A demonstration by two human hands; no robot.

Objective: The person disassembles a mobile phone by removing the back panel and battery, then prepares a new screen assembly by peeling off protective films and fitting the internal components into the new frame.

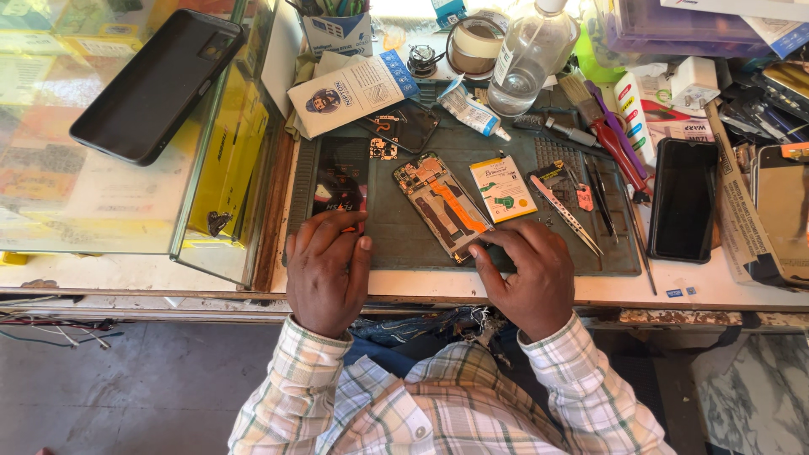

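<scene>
I see the opened phone body with its orange strip and bare circuit boards (444, 207) lying slanted on the grey-green work mat (506, 244). My right hand (527, 274) touches its lower end with loosely curled fingertips (480, 250). My left hand (327, 268) rests flat, fingers together, on a dark glossy phone panel (340, 179), holding nothing.
</scene>
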